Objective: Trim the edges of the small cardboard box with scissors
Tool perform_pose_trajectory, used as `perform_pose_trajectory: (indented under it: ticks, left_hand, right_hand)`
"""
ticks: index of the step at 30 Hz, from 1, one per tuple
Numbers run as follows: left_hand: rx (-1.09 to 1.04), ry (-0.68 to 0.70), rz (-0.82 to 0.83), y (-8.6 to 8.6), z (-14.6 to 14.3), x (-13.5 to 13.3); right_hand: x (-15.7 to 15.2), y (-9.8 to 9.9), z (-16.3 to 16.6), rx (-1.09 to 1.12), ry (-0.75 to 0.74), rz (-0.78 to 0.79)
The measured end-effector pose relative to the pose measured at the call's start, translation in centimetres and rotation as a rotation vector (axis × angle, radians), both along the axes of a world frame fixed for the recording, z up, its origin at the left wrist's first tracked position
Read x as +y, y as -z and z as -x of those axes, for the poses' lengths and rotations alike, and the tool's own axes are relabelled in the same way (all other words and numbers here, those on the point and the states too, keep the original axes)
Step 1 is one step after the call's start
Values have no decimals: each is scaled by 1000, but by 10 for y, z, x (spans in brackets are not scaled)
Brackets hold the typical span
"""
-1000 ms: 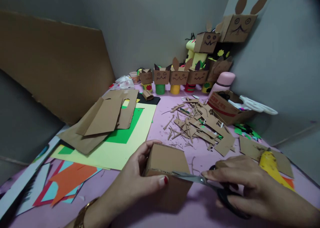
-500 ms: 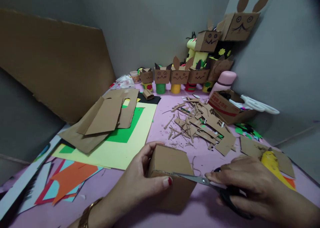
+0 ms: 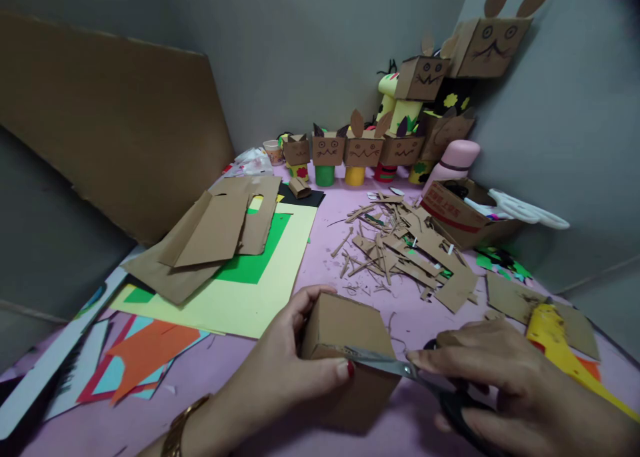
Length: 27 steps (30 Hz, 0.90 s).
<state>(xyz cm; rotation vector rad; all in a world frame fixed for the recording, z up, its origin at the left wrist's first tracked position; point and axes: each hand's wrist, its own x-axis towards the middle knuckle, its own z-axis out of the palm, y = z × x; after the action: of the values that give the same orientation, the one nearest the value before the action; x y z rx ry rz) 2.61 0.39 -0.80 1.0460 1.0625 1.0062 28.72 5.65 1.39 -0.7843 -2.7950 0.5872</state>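
My left hand [image 3: 300, 360] grips a small brown cardboard box [image 3: 353, 323] from its left side, thumb pressed on the near face and fingers behind the far left corner. In my right hand [image 3: 493, 377] is a pair of scissors [image 3: 395, 365] with dark handles, the fingers wrapped through and around the grips. The blades point left and lie along the box's upper near edge, close to my left thumb. Whether they cut into the cardboard I cannot tell. The box's underside is hidden.
Cardboard scraps [image 3: 405, 243] lie beyond the box. Cardboard sheets [image 3: 210, 230] and coloured paper [image 3: 150, 357] cover the left. At the back stand several cardboard animal figures [image 3: 327, 150] and a pink bottle [image 3: 457, 160]. A yellow glue gun [image 3: 555, 337] lies right, below an open box [image 3: 465, 223].
The whole view has shifted slightly. My left hand still holds the box, and the scissors stay at its upper near edge with only a small change of angle.
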Motion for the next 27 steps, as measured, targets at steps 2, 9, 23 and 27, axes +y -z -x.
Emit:
perform_pose_trajectory:
  ticks: [2, 9, 23, 27]
  left_hand:
    - [1, 19, -1, 0, -1, -1]
    - [-5, 39, 1, -1, -4, -3]
    - [-49, 68, 27, -1, -3, -2]
    - [-30, 59, -9, 1, -1, -1]
  right_hand:
    - [0, -1, 1, -2, -18, 16]
    - [-1, 3, -4, 53, -58, 29]
    - [-1, 2, -1, 50, -8, 14]
    - [-2, 0, -2, 37, 10, 44]
